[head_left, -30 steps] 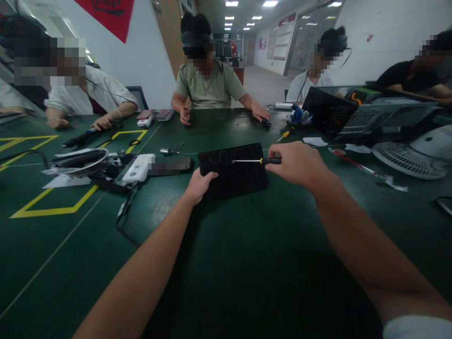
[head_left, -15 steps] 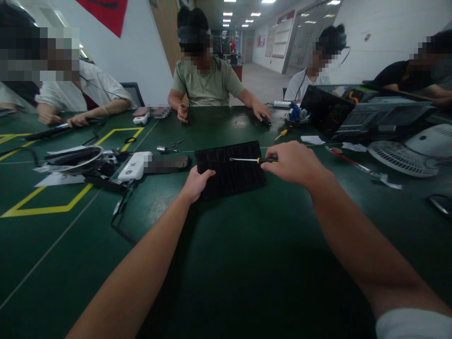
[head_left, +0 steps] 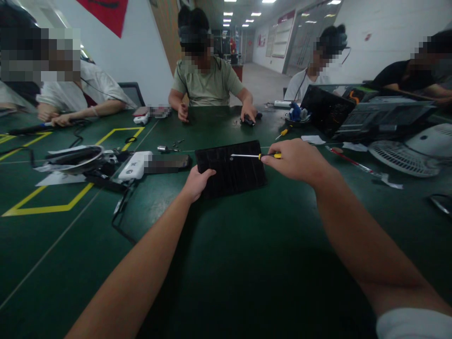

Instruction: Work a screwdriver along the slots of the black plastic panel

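Head view: left hand (head_left: pixel 197 181) grips flat black ribbed panel (head_left: pixel 231 172); right hand (head_left: pixel 298 161) pinches screwdriver (head_left: pixel 252 156).

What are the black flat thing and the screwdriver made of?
The black panel looks like matte plastic: dull, ribbed surface, no shine, though I can't be sure. The screwdriver has a thin shaft that glints like bare metal, and its yellow-and-black handle looks like plastic.
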